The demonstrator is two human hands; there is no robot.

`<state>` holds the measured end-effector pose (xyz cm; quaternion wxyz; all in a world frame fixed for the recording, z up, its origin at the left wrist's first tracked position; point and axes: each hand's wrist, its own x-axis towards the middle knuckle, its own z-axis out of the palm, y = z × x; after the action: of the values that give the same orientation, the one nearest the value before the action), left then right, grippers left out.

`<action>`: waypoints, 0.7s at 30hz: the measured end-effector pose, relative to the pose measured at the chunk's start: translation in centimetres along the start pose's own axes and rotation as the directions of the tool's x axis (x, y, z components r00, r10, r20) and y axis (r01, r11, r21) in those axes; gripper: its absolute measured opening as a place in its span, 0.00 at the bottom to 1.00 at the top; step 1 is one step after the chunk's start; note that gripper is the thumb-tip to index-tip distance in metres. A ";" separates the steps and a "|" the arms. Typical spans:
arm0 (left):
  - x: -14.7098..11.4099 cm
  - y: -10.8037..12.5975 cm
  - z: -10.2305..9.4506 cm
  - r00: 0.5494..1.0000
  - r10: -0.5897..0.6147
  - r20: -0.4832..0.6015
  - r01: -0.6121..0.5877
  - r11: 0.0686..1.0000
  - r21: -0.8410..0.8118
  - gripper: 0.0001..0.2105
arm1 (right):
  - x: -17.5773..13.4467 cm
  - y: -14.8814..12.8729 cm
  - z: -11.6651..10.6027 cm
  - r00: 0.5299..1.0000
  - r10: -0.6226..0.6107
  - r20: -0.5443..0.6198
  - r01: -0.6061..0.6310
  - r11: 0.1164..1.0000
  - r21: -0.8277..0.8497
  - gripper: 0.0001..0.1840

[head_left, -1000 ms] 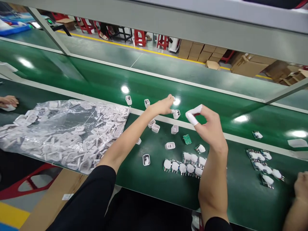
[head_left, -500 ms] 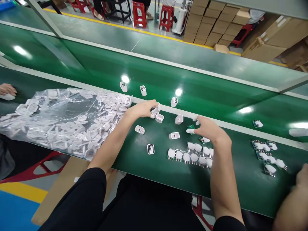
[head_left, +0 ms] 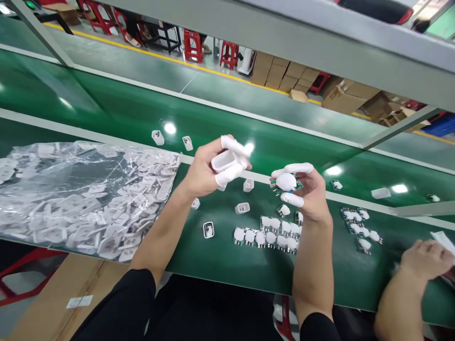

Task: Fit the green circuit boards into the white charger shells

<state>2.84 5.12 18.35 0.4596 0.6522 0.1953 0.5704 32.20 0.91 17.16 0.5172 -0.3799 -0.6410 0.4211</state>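
Observation:
My left hand [head_left: 209, 170], with white finger cots, is closed around a white charger housing [head_left: 224, 161], its open end facing me. To the right, my right hand [head_left: 309, 192] pinches a green circuit board [head_left: 286, 182] topped by a white pad, metal pins pointing left. The two parts are held apart above the bench. Below them lie a white housing with port slots [head_left: 242, 208], another upright housing [head_left: 249, 184] and one with parts inside [head_left: 208, 230]. Rows of circuit boards with white pads [head_left: 270, 237] sit before my right forearm.
A clear plastic bag of white plastic pieces [head_left: 88, 199] covers the bench at left. More circuit boards [head_left: 359, 225] lie at right, near another person's hand [head_left: 424, 258]. Housings [head_left: 158, 137] rest on the green belt behind a pale rail [head_left: 88, 134].
My left hand has picked up a housing and lifted it toward me. My right hand has lifted a circuit board off the bench. The view has shifted to the right.

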 end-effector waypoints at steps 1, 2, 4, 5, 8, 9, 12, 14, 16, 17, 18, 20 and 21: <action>-0.1 0.0 1.2 1.000 -0.021 0.000 0.021 0.999 -0.042 0.13 | 0.1 -0.2 0.8 0.996 -0.054 -0.067 0.056 0.998 0.022 0.34; -0.3 -0.1 2.3 0.998 -0.061 0.012 0.062 0.995 -0.077 0.12 | 0.3 -0.3 1.7 0.988 -0.092 -0.124 0.095 0.995 0.022 0.36; -0.8 -0.4 4.2 0.981 -0.177 0.074 0.187 0.969 -0.160 0.14 | 0.6 -0.1 3.1 0.968 -0.142 -0.205 0.144 0.990 -0.003 0.37; -1.0 -0.5 4.9 0.966 -0.235 0.107 0.253 0.943 -0.216 0.17 | 0.7 0.1 3.6 0.960 -0.158 -0.229 0.159 0.987 -0.017 0.37; -1.4 -0.7 6.0 0.924 -0.361 0.127 0.381 0.845 -0.376 0.21 | 1.0 0.5 4.3 0.950 -0.189 -0.249 0.191 0.982 -0.017 0.34; -1.4 -0.8 6.0 0.912 -0.390 0.124 0.406 0.819 -0.405 0.21 | 1.1 0.7 4.3 0.951 -0.192 -0.244 0.196 0.981 -0.005 0.34; -1.3 -1.0 5.8 0.877 -0.453 0.157 0.473 0.764 -0.439 0.21 | 1.2 1.1 4.1 0.960 -0.173 -0.220 0.187 0.981 0.044 0.34; -1.4 -1.3 5.7 0.856 -0.475 0.203 0.514 0.744 -0.427 0.20 | 1.2 1.4 3.9 0.971 -0.139 -0.195 0.156 0.985 0.076 0.35; -1.7 -1.8 5.9 0.869 -0.459 0.185 0.494 0.784 -0.375 0.20 | 1.4 1.5 3.8 0.984 -0.095 -0.151 0.110 0.989 0.096 0.36; -1.9 -2.2 6.0 0.896 -0.428 0.121 0.443 0.836 -0.322 0.20 | 1.4 1.5 3.9 0.988 -0.085 -0.132 0.098 0.990 0.103 0.37; -2.1 -2.5 6.2 0.930 -0.367 0.020 0.361 0.901 -0.239 0.19 | 1.5 1.4 4.0 0.989 -0.082 -0.125 0.096 0.989 0.113 0.39; -2.4 -3.4 6.6 0.974 -0.116 -0.193 0.125 0.992 0.032 0.14 | 1.6 1.3 4.3 0.986 -0.069 -0.153 0.093 0.984 0.151 0.39; -2.5 -3.8 6.7 0.970 0.056 -0.237 -0.009 0.981 0.194 0.11 | 1.6 1.3 4.5 0.983 -0.048 -0.177 0.079 0.982 0.172 0.37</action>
<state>9.35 2.52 14.29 0.3580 0.6223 0.2929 0.6315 27.51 2.20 16.02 0.6156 -0.3462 -0.5656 0.4257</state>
